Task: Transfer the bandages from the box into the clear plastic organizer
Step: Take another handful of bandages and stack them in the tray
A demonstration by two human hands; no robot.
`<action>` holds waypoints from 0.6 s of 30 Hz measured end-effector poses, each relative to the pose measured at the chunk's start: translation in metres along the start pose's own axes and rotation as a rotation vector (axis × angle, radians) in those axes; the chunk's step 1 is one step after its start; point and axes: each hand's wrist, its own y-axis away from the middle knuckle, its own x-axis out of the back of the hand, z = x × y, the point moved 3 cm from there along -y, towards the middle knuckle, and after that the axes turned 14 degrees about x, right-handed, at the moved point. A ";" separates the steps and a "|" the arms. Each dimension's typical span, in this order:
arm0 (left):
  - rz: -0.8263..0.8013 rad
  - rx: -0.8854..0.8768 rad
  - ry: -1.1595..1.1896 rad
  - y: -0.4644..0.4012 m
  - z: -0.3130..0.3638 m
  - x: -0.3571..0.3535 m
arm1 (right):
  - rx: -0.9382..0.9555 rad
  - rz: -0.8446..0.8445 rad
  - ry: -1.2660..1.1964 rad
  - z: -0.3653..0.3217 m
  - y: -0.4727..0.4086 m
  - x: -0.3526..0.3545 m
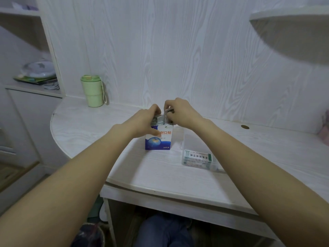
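Observation:
A blue and white bandage box (161, 141) stands upright in the middle of the white desk, its top open. Grey-white bandages (160, 120) stick out of the opening. My left hand (147, 120) grips the box's upper left side, thumb across its front. My right hand (179, 111) reaches in from the right and pinches bandages at the box's top. The clear plastic organizer (199, 154) lies to the right of the box, with a green-labelled packet in its near part.
A pale green lidded cup (92, 90) stands at the back left of the desk (124, 166). A shelf unit on the left holds a round lidded dish (38, 69). A curved shelf (292, 16) hangs at the upper right. My legs are under the desk.

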 end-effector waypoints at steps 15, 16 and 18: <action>-0.080 0.061 0.001 -0.009 -0.005 0.001 | -0.066 -0.031 0.132 -0.003 0.000 0.002; -0.093 0.070 0.002 -0.010 -0.005 0.002 | -0.070 -0.029 0.092 -0.003 -0.001 0.001; -0.128 0.089 0.019 -0.012 -0.006 0.003 | -0.061 0.001 0.052 -0.003 -0.002 0.003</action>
